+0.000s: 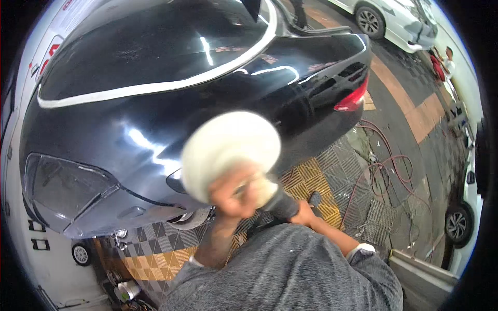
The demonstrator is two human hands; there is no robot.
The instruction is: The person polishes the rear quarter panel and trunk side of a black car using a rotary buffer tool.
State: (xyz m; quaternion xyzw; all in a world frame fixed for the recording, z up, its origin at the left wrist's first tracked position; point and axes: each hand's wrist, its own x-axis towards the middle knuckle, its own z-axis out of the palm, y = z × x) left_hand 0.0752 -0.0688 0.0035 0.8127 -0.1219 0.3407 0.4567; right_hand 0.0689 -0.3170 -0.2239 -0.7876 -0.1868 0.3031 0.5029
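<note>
A polisher with a round white pad (233, 145) is held up in front of me, blurred by motion. My left hand (233, 192) wraps around its head just behind the pad. At the rear, my right hand (303, 212) grips the dark body of the polisher (280, 203). Behind the pad is the glossy black car (290, 98), with white tape (155, 89) along the edge of its rear window. Whether the pad touches the paint I cannot tell. The red tail light (353, 98) lies to the right of the pad.
A red hose (386, 142) lies looped on the tiled floor (332, 171) at the right. White cars (399, 23) stand at the back right and right edge. Another person (447, 65) is far off at the right. A white bucket (128, 290) sits at lower left.
</note>
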